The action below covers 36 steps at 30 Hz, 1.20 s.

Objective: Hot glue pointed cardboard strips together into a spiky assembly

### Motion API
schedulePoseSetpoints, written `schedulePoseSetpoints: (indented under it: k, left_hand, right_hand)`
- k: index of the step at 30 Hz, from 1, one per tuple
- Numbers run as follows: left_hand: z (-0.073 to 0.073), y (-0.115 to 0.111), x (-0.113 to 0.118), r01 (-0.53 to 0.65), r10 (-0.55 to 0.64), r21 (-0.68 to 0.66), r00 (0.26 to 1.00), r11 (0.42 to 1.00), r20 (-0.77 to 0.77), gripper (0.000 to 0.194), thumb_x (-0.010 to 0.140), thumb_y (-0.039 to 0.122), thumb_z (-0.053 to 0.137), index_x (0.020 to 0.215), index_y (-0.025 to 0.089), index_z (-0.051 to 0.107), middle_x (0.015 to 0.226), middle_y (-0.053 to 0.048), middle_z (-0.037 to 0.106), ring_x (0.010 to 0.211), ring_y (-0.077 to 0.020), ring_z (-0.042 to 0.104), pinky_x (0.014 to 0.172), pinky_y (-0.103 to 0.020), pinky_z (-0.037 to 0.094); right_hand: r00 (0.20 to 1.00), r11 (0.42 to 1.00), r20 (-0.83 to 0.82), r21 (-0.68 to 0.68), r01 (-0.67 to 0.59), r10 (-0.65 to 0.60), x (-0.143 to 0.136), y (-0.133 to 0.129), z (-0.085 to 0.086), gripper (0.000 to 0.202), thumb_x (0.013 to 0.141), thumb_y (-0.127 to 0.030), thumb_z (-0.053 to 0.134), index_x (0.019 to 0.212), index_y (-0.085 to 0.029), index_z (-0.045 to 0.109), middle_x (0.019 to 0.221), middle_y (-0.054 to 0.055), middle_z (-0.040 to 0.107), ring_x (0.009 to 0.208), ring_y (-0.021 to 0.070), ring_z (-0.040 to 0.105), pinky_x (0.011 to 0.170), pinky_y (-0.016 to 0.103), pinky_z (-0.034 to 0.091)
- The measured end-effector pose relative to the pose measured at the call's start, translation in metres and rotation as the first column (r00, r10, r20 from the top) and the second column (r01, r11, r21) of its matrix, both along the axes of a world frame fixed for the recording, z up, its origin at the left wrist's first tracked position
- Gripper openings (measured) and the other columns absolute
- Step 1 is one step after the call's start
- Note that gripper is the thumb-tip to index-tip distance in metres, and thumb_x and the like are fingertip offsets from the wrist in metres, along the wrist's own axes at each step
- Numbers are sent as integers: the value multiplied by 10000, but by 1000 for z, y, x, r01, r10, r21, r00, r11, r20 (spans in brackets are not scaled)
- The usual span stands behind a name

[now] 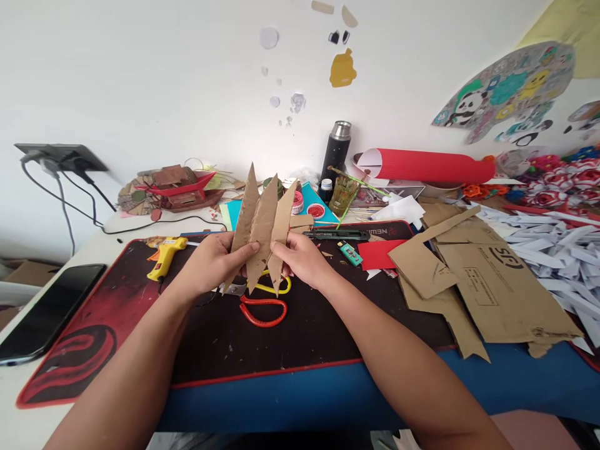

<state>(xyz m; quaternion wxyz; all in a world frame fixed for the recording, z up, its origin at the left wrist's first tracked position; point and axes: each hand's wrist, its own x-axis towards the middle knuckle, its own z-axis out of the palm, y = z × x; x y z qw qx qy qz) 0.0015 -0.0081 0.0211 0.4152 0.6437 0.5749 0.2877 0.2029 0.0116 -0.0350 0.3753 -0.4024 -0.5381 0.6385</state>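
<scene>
Three long, pointed cardboard pieces (pixel 263 225) stand fanned out between my hands, above the dark desk mat. My left hand (pixel 218 259) grips them from the left, its thumb pressed on the middle piece. From the right, my right hand (pixel 302 259) pinches the rightmost piece with the thumb in front. The fingers behind the cardboard are mostly hidden. Just below the pieces lie scissors (pixel 264 321) with red and yellow handles, partly covered by the cardboard and my left hand.
A yellow glue gun (pixel 166 256) and a phone (pixel 51 306) lie at left. Behind are a utility knife (pixel 336 235), red paint (pixel 315 211), a glass jar (pixel 344 195) and a black thermos (pixel 336 150). Cardboard sheets (pixel 506 281) and white paper strips (pixel 539 244) cover the right side.
</scene>
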Motion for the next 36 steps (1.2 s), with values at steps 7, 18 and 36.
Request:
schedulePoseSetpoints:
  k: [7, 18, 36]
  left_hand:
    - [-4, -2, 5, 11, -7, 55, 997, 998, -81, 445, 852, 637, 672, 747, 205, 656, 600, -9, 679, 517, -185, 605, 487, -268, 451]
    - [-5, 0, 8, -29, 31, 42, 998, 999, -48, 464, 801, 663, 723, 732, 212, 633, 561, 5, 665, 505, -185, 610, 474, -257, 443]
    - [-6, 4, -1, 34, -28, -48, 992, 998, 123, 487, 784, 657, 781, 768, 189, 647, 643, 2, 657, 556, -160, 586, 523, -259, 481]
  right_hand:
    - [997, 997, 57, 67, 49, -53, -3, 0, -6, 146, 966, -324, 666, 883, -229, 593, 657, -48, 601, 474, 126, 533, 447, 232, 429]
    - [988, 985, 68, 120, 127, -135, -4, -2, -7, 116, 975, -332, 613, 934, -223, 616, 679, -39, 604, 566, 153, 557, 496, 238, 448]
    - [1000, 999, -6, 26, 22, -21, -3, -4, 3, 91, 985, -260, 622, 907, -222, 596, 653, -46, 618, 443, 120, 542, 426, 234, 448]
